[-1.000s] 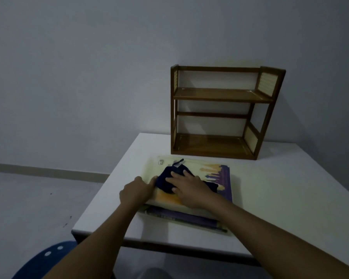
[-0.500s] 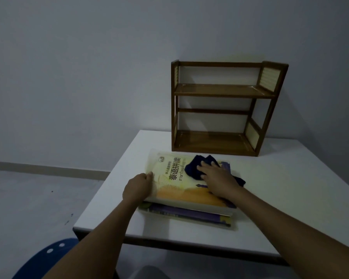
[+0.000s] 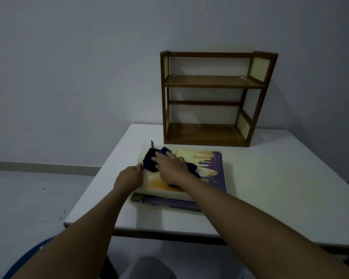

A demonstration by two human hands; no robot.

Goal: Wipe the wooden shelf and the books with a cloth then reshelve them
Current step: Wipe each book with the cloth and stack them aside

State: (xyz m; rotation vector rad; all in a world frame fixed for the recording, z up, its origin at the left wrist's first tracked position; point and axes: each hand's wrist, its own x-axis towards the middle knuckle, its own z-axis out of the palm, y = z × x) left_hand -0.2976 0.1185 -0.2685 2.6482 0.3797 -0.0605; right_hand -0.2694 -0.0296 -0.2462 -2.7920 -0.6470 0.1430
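The right hand [image 3: 172,168] presses a dark cloth [image 3: 152,160] onto the top book [image 3: 206,168] — the left hand [image 3: 128,178] steadies its edge.

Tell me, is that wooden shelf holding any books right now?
Empty: both boards of the wooden shelf are bare; the books lie stacked on the table.

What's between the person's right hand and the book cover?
A dark blue cloth, pressed flat under the right hand onto the top book, as the head view shows.

Right hand [image 3: 170,168] and dark cloth [image 3: 152,161] shifted from the right part of the top book [image 3: 208,168] cover, where they lay half a second ago, back to its far-left corner; printed title now covered.
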